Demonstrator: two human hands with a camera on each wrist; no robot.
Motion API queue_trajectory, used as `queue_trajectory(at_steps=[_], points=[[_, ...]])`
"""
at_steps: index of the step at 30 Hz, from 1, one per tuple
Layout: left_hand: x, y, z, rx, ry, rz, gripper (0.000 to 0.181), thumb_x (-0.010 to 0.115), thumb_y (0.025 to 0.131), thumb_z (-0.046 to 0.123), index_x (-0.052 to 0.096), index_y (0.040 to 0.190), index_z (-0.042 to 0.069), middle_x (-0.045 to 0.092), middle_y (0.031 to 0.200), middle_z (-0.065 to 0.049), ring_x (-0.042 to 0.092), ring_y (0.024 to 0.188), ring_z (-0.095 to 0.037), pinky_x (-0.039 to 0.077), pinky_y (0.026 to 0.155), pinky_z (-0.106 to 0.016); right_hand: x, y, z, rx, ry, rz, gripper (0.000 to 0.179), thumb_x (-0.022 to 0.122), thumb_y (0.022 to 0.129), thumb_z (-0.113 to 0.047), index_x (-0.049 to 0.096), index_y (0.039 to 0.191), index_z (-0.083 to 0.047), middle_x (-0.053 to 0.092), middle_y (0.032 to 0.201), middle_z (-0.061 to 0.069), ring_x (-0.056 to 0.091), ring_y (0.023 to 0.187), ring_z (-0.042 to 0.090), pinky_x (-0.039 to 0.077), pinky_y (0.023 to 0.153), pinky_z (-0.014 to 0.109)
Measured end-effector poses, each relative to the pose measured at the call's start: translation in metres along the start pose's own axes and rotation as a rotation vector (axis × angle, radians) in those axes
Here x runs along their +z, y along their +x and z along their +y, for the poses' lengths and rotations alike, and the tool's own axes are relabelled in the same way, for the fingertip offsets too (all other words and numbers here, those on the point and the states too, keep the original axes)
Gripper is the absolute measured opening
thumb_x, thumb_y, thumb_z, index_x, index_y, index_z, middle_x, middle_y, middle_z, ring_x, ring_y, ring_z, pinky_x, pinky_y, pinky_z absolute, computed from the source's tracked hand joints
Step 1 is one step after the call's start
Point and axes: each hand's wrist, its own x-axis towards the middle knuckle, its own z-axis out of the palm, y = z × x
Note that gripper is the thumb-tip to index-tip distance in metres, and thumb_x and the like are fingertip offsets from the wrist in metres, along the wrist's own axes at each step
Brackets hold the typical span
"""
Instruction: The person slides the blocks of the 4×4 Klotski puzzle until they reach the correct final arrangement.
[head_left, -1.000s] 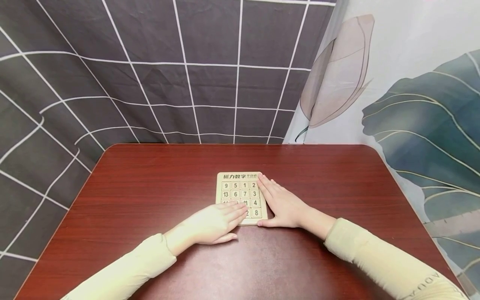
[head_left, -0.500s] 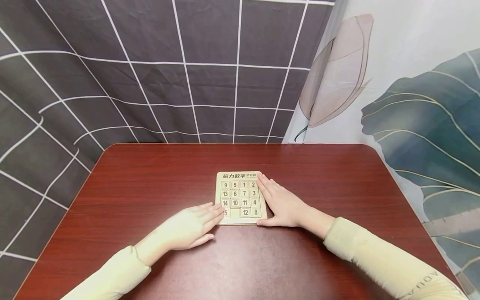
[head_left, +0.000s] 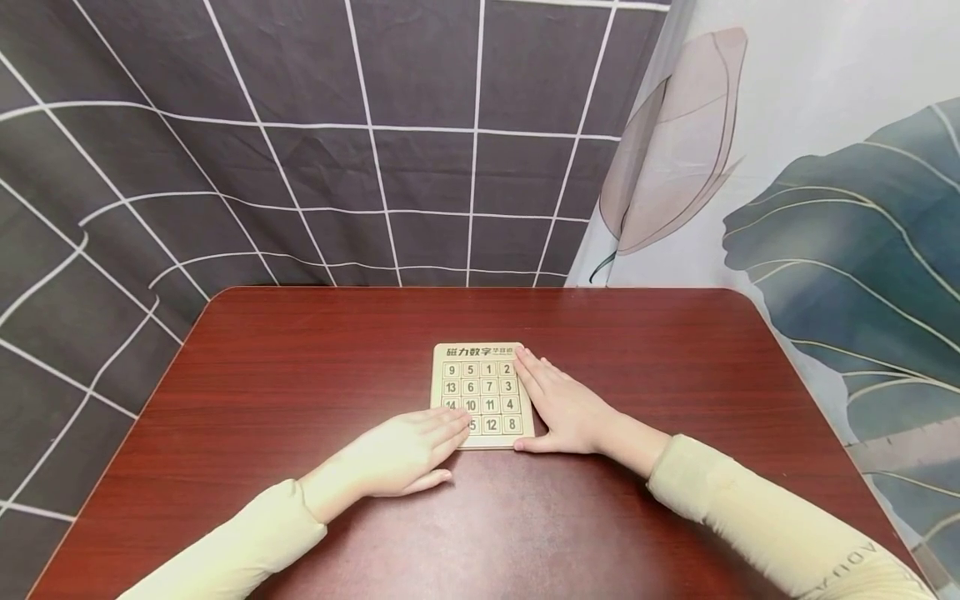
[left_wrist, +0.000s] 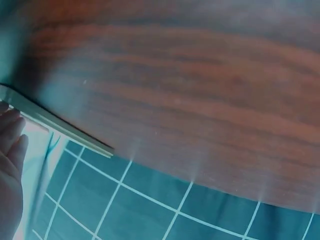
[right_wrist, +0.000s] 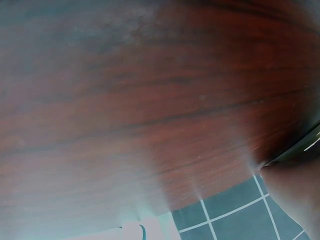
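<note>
A pale number slide puzzle point(head_left: 480, 387) lies flat on the table, its numbered tiles in a square frame under a printed heading. My left hand point(head_left: 401, 454) reaches over its lower left corner with straight fingers, the fingertips on the bottom row at the tile 15 point(head_left: 475, 426). That tile is partly covered, and so is the 14 above it; the corner spot left of the 15 is hidden. My right hand point(head_left: 573, 415) rests along the puzzle's right edge, fingers straight near the top and thumb at the lower corner. In the left wrist view, fingers point(left_wrist: 12, 130) appear beside the puzzle's edge point(left_wrist: 65, 127).
The reddish-brown wooden table point(head_left: 322, 350) has rounded far corners. Behind it hangs a dark grey curtain point(head_left: 420, 167) with white grid lines. A white curtain with leaf prints point(head_left: 667, 167) hangs at the right.
My left hand drew back left off the puzzle, uncovering a gap in the bottom row, then moved right again. The tile 15 has slid right into that gap. My right hand has stayed put.
</note>
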Motion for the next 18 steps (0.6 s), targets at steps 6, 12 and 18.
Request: queue_trajectory(at_steps=[6, 12, 18], points=[[0.000, 0.000, -0.007, -0.005, -0.019, 0.008, 0.057, 0.068, 0.101, 0.045, 0.067, 0.139, 0.002, 0.067, 0.146, -0.014, 0.066, 0.136, -0.025, 0.052, 0.118, -0.038, 0.001, 0.000, 0.001, 0.014, 0.008, -0.021, 0.119, 0.070, 0.090, -0.068, 0.019, 0.165, 0.009, 0.010, 0.177, 0.025, 0.017, 0.166, 0.036, 0.028, 0.134, 0.051], [0.000, -0.006, -0.019, -0.058, -0.037, 0.005, 0.058, 0.070, 0.099, 0.042, 0.067, 0.139, 0.001, 0.067, 0.145, -0.015, 0.065, 0.137, -0.027, 0.052, 0.118, -0.040, -0.001, 0.000, 0.000, 0.010, 0.009, -0.021, 0.120, 0.070, 0.089, -0.067, 0.019, 0.165, 0.010, 0.010, 0.177, 0.026, 0.017, 0.166, 0.036, 0.028, 0.134, 0.052], [0.003, -0.009, -0.021, -0.081, -0.031, -0.003, 0.058, 0.070, 0.100, 0.042, 0.067, 0.139, 0.000, 0.067, 0.145, -0.016, 0.065, 0.137, -0.028, 0.053, 0.117, -0.040, -0.001, 0.000, -0.001, 0.009, -0.002, -0.026, 0.120, 0.070, 0.089, -0.068, 0.019, 0.165, 0.010, 0.011, 0.177, 0.026, 0.018, 0.166, 0.037, 0.028, 0.134, 0.053]])
